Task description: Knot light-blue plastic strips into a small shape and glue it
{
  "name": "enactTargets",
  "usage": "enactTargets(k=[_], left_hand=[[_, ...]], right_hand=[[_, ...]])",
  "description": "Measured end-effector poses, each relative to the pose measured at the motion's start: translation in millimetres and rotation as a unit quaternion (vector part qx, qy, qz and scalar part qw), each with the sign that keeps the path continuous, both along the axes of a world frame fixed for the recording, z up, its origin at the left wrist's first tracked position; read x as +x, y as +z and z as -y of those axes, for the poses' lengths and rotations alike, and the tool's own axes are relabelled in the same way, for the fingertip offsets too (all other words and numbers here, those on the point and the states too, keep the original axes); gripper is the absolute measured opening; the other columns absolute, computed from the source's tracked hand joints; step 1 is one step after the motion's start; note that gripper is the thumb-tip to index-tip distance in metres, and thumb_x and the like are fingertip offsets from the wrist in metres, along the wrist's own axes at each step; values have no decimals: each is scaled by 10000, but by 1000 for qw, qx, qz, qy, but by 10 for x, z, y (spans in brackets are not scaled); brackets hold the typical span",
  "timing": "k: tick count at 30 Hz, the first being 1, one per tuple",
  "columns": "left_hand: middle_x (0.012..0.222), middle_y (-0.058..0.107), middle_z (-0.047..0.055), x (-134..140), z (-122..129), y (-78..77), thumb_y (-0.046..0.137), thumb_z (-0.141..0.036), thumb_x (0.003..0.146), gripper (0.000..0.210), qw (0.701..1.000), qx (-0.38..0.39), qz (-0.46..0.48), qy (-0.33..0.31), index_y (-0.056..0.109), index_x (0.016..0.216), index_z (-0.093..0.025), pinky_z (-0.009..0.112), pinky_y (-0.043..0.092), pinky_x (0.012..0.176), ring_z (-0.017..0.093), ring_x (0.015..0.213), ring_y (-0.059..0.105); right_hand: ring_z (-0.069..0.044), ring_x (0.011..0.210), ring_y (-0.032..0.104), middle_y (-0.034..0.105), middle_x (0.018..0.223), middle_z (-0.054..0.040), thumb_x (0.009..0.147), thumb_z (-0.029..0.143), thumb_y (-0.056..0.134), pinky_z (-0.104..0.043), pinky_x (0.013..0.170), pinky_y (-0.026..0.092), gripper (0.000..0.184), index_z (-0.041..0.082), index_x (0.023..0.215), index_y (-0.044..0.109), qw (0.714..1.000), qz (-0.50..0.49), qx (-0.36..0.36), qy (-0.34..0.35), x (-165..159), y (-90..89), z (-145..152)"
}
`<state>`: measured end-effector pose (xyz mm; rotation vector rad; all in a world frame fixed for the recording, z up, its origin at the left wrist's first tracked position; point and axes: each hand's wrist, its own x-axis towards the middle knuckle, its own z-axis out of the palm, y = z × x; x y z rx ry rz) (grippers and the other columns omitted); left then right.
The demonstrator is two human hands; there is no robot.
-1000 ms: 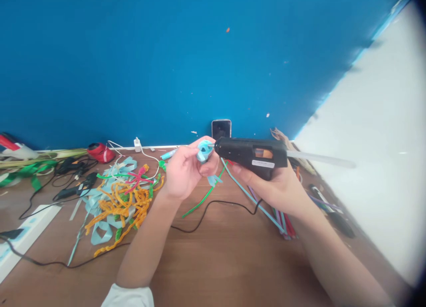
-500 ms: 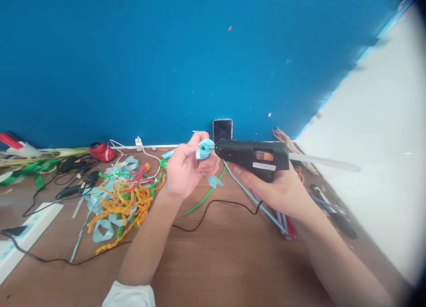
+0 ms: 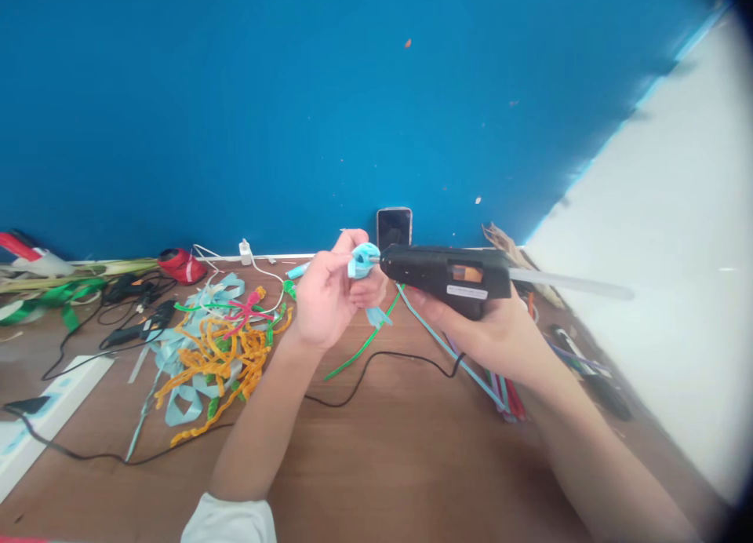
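My left hand (image 3: pixel 327 300) pinches a light blue ribbon (image 3: pixel 361 262) that is curled into a small roll, and a loose tail of it hangs below the fingers. Closed around the handle of a black hot glue gun (image 3: pixel 435 268) is my right hand (image 3: pixel 488 331). The gun lies level, its nozzle pointing left at the ribbon roll; the tip is at the roll and partly hidden by it. A translucent glue stick (image 3: pixel 570 282) juts out of the gun's back end. A black cord (image 3: pixel 405 355) runs from below the gun across the table.
A pile of orange pipe cleaners (image 3: pixel 223 355) and blue ribbon lies on the left. Beyond it are a white power strip (image 3: pixel 70 394), a second black glue gun (image 3: pixel 138 331) and a red roll (image 3: pixel 182 266). A phone (image 3: pixel 394 227) leans on the blue wall. Markers (image 3: pixel 594 378) lie right.
Very little differs. The ribbon roll has tilted slightly in my left hand, and the glue gun's nozzle stays at it. The view has shifted a touch.
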<state>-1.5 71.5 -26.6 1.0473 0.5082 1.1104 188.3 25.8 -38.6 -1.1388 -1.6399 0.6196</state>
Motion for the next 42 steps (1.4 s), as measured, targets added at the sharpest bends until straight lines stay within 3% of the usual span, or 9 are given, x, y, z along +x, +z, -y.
enactTargets(k=[10, 19, 26, 42], left_hand=[[561, 319, -50, 1, -5, -12, 491, -351, 803, 152, 1000, -3, 3, -1, 438, 852, -218, 241, 311, 499, 98, 478, 305], [553, 326, -56, 14, 4, 14, 505, -314, 787, 136, 1000, -11, 20, -1, 442, 842, -208, 227, 326, 506, 87, 474, 318], [581, 377, -51, 38, 11, 4, 518, -289, 780, 150, 999, 12, 24, 34, 441, 880, -209, 217, 326, 524, 96, 511, 346], [668, 401, -35, 72, 0, -66, 532, -309, 804, 155, 995, 60, 3, 84, 440, 886, -214, 227, 345, 543, 105, 565, 371]], right_hand=[[-277, 896, 721, 772, 987, -33, 848, 328, 749, -339, 676, 579, 288, 245, 1124, 742, 1000, 19, 12, -7, 15, -8, 0], [-212, 805, 717, 771, 933, -7, 875, 285, 714, -298, 683, 569, 192, 232, 1058, 736, 1000, 7, 21, 4, -25, 29, 5], [-240, 852, 716, 751, 936, -39, 836, 259, 737, -262, 581, 532, 241, 207, 1069, 709, 998, 31, 8, -56, 2, -12, 10], [-236, 845, 713, 732, 855, -26, 852, 213, 689, -278, 617, 555, 166, 219, 1017, 705, 997, 53, 33, -36, 9, -16, -27]])
